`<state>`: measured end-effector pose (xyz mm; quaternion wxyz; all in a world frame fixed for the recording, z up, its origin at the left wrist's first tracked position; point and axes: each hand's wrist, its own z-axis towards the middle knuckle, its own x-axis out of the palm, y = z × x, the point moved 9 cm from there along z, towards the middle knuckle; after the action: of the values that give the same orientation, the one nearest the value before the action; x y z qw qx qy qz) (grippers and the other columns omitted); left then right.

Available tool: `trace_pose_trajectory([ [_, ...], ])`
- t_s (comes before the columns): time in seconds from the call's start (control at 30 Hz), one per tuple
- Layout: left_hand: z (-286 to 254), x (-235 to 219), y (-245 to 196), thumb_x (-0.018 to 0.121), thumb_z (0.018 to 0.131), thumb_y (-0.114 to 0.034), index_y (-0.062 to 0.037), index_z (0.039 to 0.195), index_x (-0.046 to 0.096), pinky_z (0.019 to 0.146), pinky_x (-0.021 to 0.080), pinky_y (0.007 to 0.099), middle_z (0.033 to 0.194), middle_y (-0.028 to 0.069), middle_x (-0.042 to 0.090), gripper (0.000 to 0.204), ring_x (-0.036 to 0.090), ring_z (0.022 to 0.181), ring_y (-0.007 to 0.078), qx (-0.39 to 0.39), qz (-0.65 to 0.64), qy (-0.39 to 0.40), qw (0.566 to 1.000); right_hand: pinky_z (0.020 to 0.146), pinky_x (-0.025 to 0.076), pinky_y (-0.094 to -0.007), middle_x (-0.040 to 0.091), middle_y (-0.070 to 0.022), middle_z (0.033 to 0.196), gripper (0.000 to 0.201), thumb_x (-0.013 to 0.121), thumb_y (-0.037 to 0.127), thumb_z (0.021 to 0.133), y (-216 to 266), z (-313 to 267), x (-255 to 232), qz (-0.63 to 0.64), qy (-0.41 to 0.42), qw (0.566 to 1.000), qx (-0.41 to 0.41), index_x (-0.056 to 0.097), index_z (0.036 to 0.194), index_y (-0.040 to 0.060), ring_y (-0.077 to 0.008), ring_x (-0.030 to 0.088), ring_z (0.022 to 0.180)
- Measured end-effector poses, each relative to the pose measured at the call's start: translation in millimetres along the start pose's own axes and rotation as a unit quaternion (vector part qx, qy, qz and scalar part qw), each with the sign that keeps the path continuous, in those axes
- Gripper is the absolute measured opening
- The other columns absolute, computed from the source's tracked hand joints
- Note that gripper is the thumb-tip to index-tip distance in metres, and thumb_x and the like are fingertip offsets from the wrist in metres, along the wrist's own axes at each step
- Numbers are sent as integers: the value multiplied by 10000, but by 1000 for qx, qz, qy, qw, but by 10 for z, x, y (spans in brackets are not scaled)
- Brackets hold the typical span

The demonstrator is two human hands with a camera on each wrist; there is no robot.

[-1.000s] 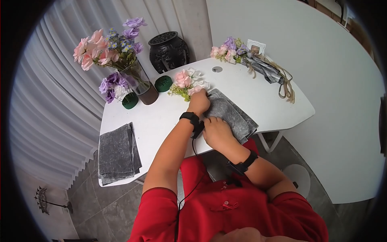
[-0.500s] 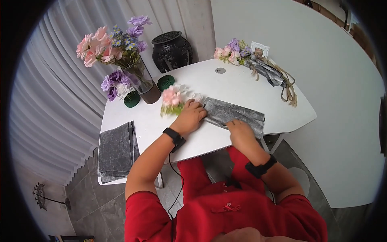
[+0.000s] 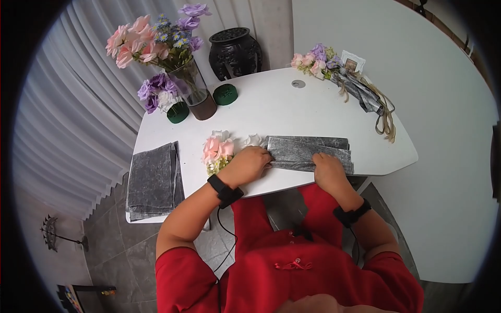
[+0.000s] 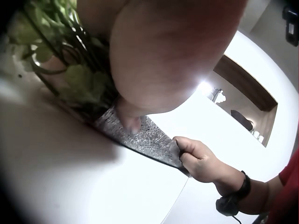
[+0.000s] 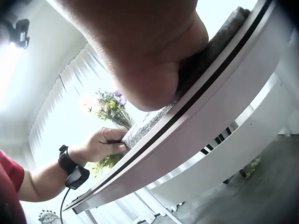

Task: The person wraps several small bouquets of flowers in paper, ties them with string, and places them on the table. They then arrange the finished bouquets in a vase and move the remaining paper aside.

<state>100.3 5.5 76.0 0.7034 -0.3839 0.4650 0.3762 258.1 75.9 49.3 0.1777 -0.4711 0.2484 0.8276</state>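
Observation:
A small bouquet of pink and white artificial roses (image 3: 218, 148) lies at the table's front, its stems leading into grey marbled wrapping paper (image 3: 305, 148). My left hand (image 3: 247, 166) grips the paper's left end, right where the stems go in. In the left wrist view, the left thumb (image 4: 132, 123) presses on the paper below green leaves (image 4: 84, 84). Near the paper's front right part, my right hand (image 3: 331, 173) pinches its lower edge between thumb and curled fingers. The paper is folded into a long strip along the table edge; the stems inside it are hidden.
More grey paper sheets (image 3: 152, 180) lie stacked on the left of the white table (image 3: 282, 112). A glass vase (image 3: 195, 91) of flowers and two green foam blocks (image 3: 225, 94) stand at the back left. A wrapped bouquet (image 3: 357, 91) with twine lies at the back right.
The bouquet and its paper have turned from slanting to lying level along the table's front. My left hand has moved left and down, and the right hand rightward, along the paper.

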Motion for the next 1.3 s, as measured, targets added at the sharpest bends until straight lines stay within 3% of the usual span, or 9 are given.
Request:
trace_pose_trajectory([
  [0.1,13,-43,160,603,788,-137,-20,913,662,752,470,416,819,149,632,180,608,798,329,-107,-11,29,994,689,464,-460,601,-154,820,116,501,15,743,-62,33,18,32,18,999,8,562,840,30,-350,594,761],
  [0.43,171,126,464,609,785,-94,-68,879,677,761,461,380,927,117,578,119,583,855,301,-113,-123,56,984,752,472,-463,591,-140,902,276,500,-30,719,-211,137,-100,133,7,987,87,527,986,31,-365,576,832],
  [0.63,299,286,726,648,787,-138,-62,851,680,711,473,345,807,99,666,104,626,783,251,-214,-171,153,949,831,447,-416,575,-114,1003,226,585,8,731,78,225,-349,50,-55,996,-51,590,948,69,-312,549,932],
  [0.7,301,297,728,661,781,-158,-70,842,679,737,471,353,827,95,667,109,621,804,251,-219,-182,158,945,828,442,-397,582,-103,995,180,647,87,753,322,187,-255,164,-7,979,-121,615,930,75,-297,554,925],
  [0.83,328,147,611,680,767,-174,-79,841,673,775,465,368,846,94,668,121,621,836,258,-170,-50,120,977,824,439,-391,591,-87,961,197,670,143,770,439,193,-102,144,10,980,-140,622,951,85,-288,557,929],
  [1.03,299,250,750,697,754,-187,-87,819,666,797,457,385,864,85,643,123,584,940,302,-259,-96,198,940,820,442,-391,589,-72,942,222,656,150,785,382,271,88,94,28,988,-122,629,994,80,-270,562,927],
  [1.13,337,170,741,726,723,-214,-105,768,655,802,438,373,837,72,601,137,567,919,282,-235,-131,133,954,814,446,-390,588,-76,935,221,654,160,790,439,279,65,75,38,988,-131,630,994,76,-266,563,920],
  [1.2,414,-112,399,691,704,-198,-111,727,631,807,407,357,820,58,561,108,560,853,245,-47,33,8,998,810,447,-392,586,-79,925,208,645,157,797,490,275,31,50,44,989,-134,633,989,76,-262,564,919],
  [1.3,384,-121,29,599,720,-151,-112,692,639,816,390,366,784,48,574,63,558,831,230,34,166,-24,985,809,446,-394,586,-77,922,204,639,157,804,489,290,73,44,57,987,-140,633,990,72,-260,564,919],
])
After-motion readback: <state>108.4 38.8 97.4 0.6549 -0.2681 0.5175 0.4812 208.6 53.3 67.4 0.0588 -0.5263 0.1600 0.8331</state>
